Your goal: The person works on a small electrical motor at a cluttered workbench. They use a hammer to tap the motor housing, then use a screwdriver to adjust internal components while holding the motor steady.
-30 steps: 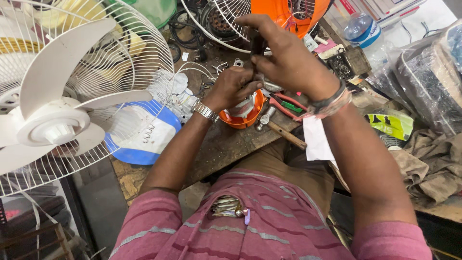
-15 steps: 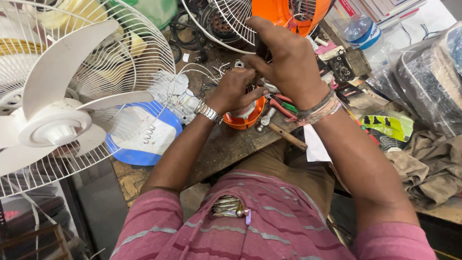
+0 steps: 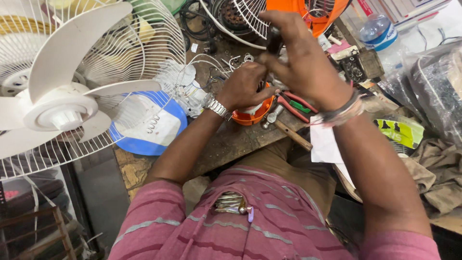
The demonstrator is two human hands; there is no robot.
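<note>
Both hands are staying over the orange part (image 3: 252, 114), shifting only slightly. Left hand (image 3: 245, 86) is clamping down on this round part, covering most of it, so its facing cannot be told. Right hand (image 3: 303, 62), just above and beyond the part, is gripping a dark tool (image 3: 273, 45), long axis near upright; its tip is hidden. Red pliers (image 3: 293, 107) are lying right of the part. White fan (image 3: 62, 106), cropped, is standing far left.

Round orange part (image 3: 255, 115) on workbench
</note>
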